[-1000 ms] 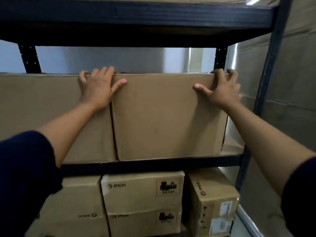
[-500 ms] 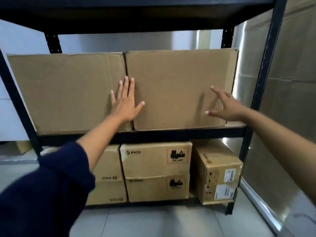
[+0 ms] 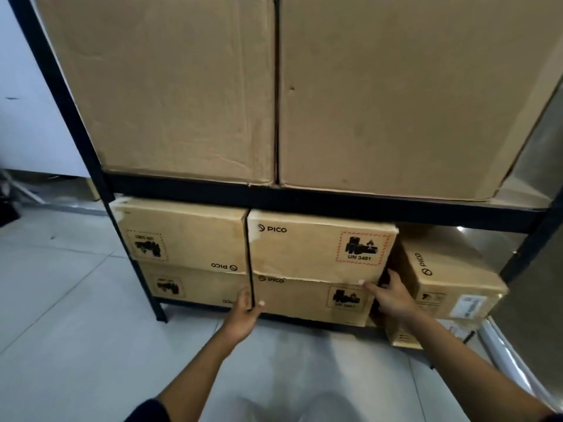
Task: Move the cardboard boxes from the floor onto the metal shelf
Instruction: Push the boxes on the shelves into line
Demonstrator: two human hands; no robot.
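Note:
Two large plain cardboard boxes (image 3: 170, 86) (image 3: 411, 86) stand side by side on the black metal shelf (image 3: 304, 202). Beneath it, PICO boxes are stacked in twos. My left hand (image 3: 243, 312) holds the left edge of the lower middle PICO box (image 3: 298, 300), fingers in the gap beside it and thumb on its front. At the same stack's right edge my right hand (image 3: 393, 296) has its fingers hooked round the corner. Its thumb lies on the seam under the upper PICO box (image 3: 304, 251).
Another stack of two PICO boxes (image 3: 189, 239) sits to the left, a turned PICO box (image 3: 451, 275) to the right. Black shelf posts (image 3: 76, 132) frame the bay. A shiny metal wall (image 3: 542, 208) runs along the right. Grey tiled floor (image 3: 76, 330) spreads in front.
Both hands have left the large boxes on the shelf and dropped to the middle stack of PICO boxes below. The view has tilted down and come closer.

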